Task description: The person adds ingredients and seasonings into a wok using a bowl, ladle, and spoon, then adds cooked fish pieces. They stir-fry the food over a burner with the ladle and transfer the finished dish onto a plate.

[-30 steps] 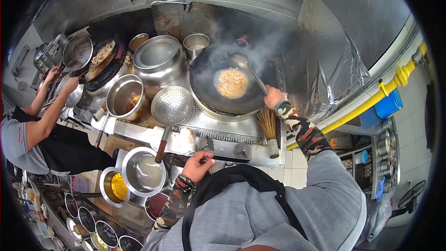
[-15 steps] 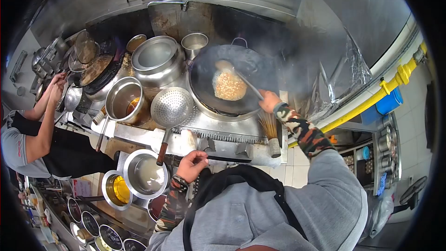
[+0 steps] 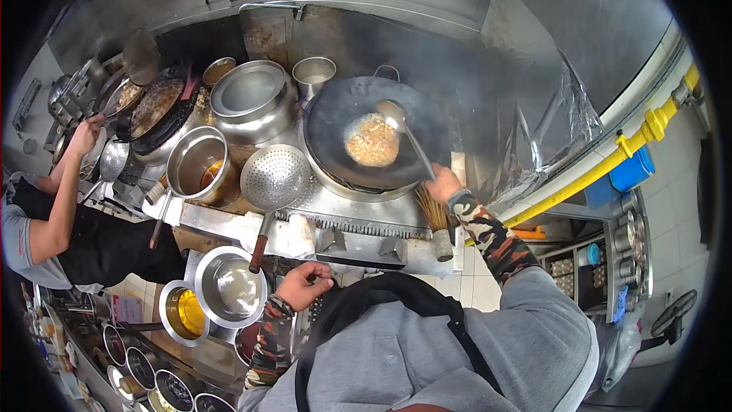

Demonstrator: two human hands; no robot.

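Observation:
My right hand (image 3: 444, 183) is closed around the handle of a metal ladle (image 3: 415, 143). The ladle's bowl sits in a dark wok (image 3: 427, 111), at the upper right edge of a pale golden, lumpy food mass (image 3: 372, 140) that lies in the wok. Thin smoke or steam hangs over the pan. My left hand (image 3: 303, 285) holds nothing visible; its fingers are loosely curled and a little apart, by the stove's front edge. Left of that hand are a pot of cloudy liquid (image 3: 231, 286) and the wooden handle of a perforated skimmer (image 3: 275, 178).
A bamboo brush (image 3: 435, 221) stands right of the wok. Large metal pots (image 3: 252, 91) crowd the left of the stove. Another person (image 3: 46, 221) works at the far left beside a second wok (image 3: 156, 103). A yellow pipe (image 3: 602, 164) runs along the right.
The ladle's bowl has moved from the food's upper left to its upper right. My left hand's fingers have loosened. The other person's hands and strainer have shifted. The view has moved slightly.

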